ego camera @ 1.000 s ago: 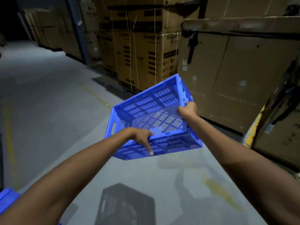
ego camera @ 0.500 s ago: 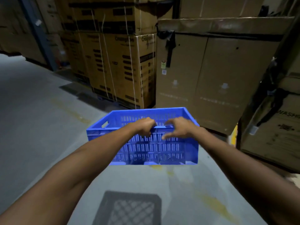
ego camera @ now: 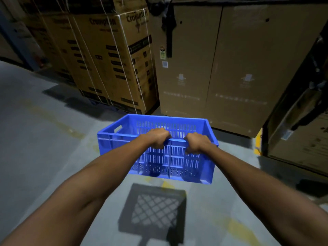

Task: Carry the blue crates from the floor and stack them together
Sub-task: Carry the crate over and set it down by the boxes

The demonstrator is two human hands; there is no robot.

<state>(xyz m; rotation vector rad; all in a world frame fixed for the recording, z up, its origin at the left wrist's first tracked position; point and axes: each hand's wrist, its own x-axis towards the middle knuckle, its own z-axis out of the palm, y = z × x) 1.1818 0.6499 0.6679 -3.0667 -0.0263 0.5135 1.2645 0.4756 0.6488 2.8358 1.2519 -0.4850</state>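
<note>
Fingers (ego camera: 160, 145) of left hand (ego camera: 157, 137) curled over near long rim of blue crate (ego camera: 159, 148); right hand (ego camera: 196, 143) clenched on same rim, just beside the left. Crate upright, open side up, held clear of the concrete floor (ego camera: 44, 148), its shadow (ego camera: 154, 212) below. Strapped cardboard boxes (ego camera: 113, 59) and large plain cartons (ego camera: 230, 64) stand behind it.
</note>
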